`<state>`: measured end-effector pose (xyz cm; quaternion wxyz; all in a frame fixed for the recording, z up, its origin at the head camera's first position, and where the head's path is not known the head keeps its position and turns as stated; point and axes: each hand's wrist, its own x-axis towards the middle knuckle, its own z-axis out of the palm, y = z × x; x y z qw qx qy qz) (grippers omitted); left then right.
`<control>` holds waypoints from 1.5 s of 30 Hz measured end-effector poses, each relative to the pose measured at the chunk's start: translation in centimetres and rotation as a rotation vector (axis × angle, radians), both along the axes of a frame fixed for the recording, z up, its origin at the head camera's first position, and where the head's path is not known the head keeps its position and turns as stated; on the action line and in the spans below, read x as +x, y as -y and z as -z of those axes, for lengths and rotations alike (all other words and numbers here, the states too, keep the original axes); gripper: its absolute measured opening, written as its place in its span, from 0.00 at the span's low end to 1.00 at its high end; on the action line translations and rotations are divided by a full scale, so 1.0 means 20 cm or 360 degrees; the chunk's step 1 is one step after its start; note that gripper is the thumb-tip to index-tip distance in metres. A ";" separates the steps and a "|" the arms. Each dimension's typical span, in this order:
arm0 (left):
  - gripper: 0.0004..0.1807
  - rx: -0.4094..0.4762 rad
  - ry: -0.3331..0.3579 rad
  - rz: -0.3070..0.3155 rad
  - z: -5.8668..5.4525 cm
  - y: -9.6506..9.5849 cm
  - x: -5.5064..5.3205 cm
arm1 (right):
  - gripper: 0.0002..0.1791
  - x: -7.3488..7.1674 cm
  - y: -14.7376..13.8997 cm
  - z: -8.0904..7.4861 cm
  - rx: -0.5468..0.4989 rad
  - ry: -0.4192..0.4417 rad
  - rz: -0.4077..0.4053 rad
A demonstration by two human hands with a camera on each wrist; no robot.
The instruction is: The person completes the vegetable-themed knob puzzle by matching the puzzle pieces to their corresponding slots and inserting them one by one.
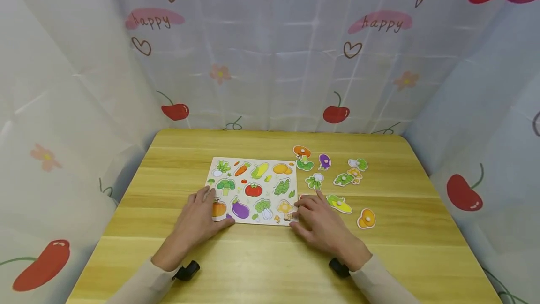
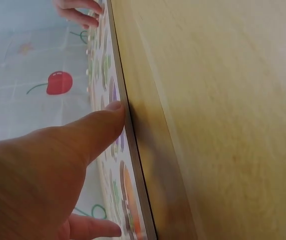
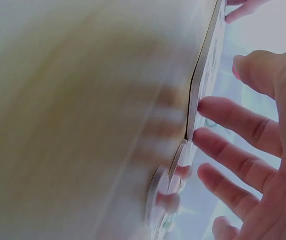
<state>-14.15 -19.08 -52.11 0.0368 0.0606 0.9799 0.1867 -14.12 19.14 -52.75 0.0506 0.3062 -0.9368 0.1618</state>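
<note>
A wooden vegetable puzzle board [image 1: 272,178] lies flat on the table, printed with a tomato, corn, carrot, eggplant and other vegetables. My left hand [image 1: 197,219] is at its near left corner, thumb on the front edge and fingers along the left side. In the left wrist view the thumb [image 2: 100,122] lies straight against the board's edge. My right hand [image 1: 322,224] is at the near right corner, its spread fingers by the right edge. The right wrist view shows these fingers [image 3: 238,117] extended, with two fingertips right at the board's edge.
Loose knobbed puzzle pieces lie right of the board: corn [image 1: 337,204], a yellow-orange one [image 1: 366,219], eggplant [image 1: 324,160], pumpkin [image 1: 302,150], broccoli [image 1: 304,165], peas [image 1: 342,180] and several others. Some overlap. A printed curtain [image 1: 278,60] surrounds the wooden table [image 1: 270,266].
</note>
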 end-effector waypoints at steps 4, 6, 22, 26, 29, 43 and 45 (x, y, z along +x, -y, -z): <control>0.63 0.0020 0.0001 0.0026 0.00 -0.02 0.00 | 0.10 0.00 -0.04 0.00 -0.0035 -0.0014 0.0026; 0.62 0.0020 -0.0008 0.0042 0.00 -0.03 0.00 | 0.09 0.00 -0.05 0.00 -0.0052 -0.0022 0.0036; 0.64 -0.0038 -0.0067 0.0047 -0.01 -0.07 0.01 | 0.10 -0.11 -0.13 0.00 -0.0256 -0.0065 0.0147; 0.65 -0.0044 -0.0055 0.0043 0.00 -0.07 0.01 | 0.13 -0.20 -0.17 -0.03 -0.0280 -0.0060 0.0253; 0.65 -0.0035 -0.0060 0.0046 -0.01 -0.07 0.01 | 0.15 -0.29 -0.20 -0.05 -0.0260 -0.0032 0.0298; 0.65 0.0055 0.0015 0.0116 0.00 0.05 -0.02 | 0.12 -0.52 -0.28 -0.03 -0.0157 0.0230 0.0196; 0.64 0.0047 0.0008 0.0127 0.00 0.06 -0.02 | 0.12 -0.53 -0.28 -0.03 -0.0156 0.0214 0.0182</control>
